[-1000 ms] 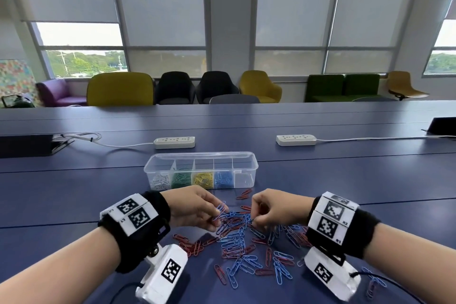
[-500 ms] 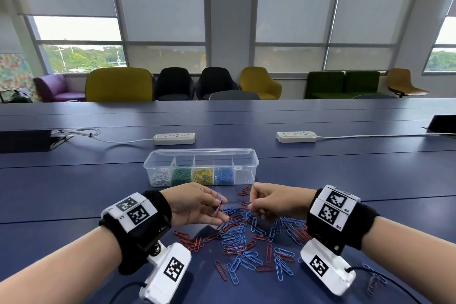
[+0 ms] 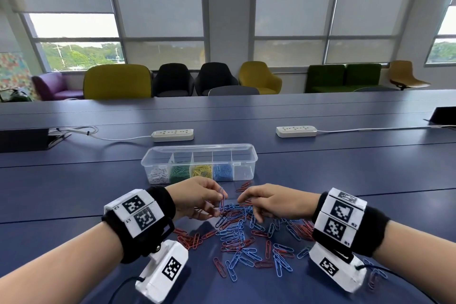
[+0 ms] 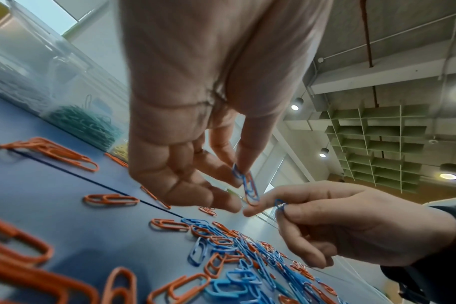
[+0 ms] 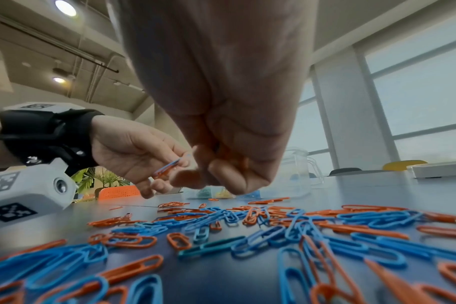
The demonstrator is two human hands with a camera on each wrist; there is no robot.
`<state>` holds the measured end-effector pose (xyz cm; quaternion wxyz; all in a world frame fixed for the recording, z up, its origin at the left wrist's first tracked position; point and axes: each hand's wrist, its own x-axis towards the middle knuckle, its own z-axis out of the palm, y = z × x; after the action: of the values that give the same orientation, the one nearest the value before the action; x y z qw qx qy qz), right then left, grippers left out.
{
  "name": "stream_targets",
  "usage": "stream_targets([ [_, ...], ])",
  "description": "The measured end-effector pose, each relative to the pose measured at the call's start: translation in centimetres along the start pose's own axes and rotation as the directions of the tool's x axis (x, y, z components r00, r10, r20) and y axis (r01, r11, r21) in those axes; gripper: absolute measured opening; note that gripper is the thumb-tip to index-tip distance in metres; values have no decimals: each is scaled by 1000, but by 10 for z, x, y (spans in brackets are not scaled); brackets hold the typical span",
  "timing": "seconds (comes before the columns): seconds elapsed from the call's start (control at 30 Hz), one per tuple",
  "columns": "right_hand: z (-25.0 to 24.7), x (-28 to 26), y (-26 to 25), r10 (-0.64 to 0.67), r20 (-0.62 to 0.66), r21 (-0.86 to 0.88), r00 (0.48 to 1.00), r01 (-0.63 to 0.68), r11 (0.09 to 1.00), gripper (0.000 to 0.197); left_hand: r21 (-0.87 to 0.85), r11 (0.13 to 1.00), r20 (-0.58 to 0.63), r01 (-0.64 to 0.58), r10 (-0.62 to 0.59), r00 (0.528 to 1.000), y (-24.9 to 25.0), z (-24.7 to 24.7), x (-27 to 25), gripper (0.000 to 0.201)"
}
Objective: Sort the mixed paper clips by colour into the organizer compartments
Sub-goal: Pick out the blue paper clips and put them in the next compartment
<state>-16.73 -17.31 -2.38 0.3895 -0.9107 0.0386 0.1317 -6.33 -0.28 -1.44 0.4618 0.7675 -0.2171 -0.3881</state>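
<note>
Paper clips (image 3: 222,201) hang upright, long axis vertical, pinched in my left grip (image 3: 197,201); my right grip (image 3: 274,202) pinches a blue clip (image 4: 279,203).

In the right wrist view the right hand (image 5: 221,156) curls its fingers inward, so whatever it pinches stays hidden behind the knuckles. Beyond that pinch, the organizer (image 5: 297,174) is half covered by the hand and its contents are blurred. Nearest the lens, below the grip, the loose clips (image 5: 143,288) run off the bottom edge, out of focus.
</note>
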Motion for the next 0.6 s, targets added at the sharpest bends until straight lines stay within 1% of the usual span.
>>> stream_targets([
  [0.07, 1, 1, 1, -16, -19, -29, 1000, 16, 999, 30, 37, 999, -10, -6, 6, 1000, 0, 2, 1, 15],
  [0.13, -1, 1, 0, -27, -77, -80, 997, 21, 997, 26, 70, 997, -13, -18, 19, 1000, 0, 3, 1, 15],
  [0.23, -3, 1, -3, -49, -141, -144, 989, 29, 989, 28, 125, 992, -20, -35, 38, 999, 0, 3, 1, 18],
  [0.3, -4, 1, -5, -46, -130, -177, 990, 22, 984, 26, 149, 988, -35, -36, 41, 999, 0, 3, 1, 18],
  [0.4, -2, 8, -7, -40, -80, -206, 996, 23, 978, 19, 166, 985, -42, -43, 51, 998, -1, 5, 2, 18],
  [0.5, 2, 17, -14, -27, -13, -132, 1000, 25, 991, 23, 102, 991, -34, -85, 89, 995, 0, 8, 4, 18],
  [0.6, 1, 22, -20, -60, -2, -63, 998, 60, 996, 20, 35, 992, -44, -119, 120, 992, 0, 7, 6, 17],
])
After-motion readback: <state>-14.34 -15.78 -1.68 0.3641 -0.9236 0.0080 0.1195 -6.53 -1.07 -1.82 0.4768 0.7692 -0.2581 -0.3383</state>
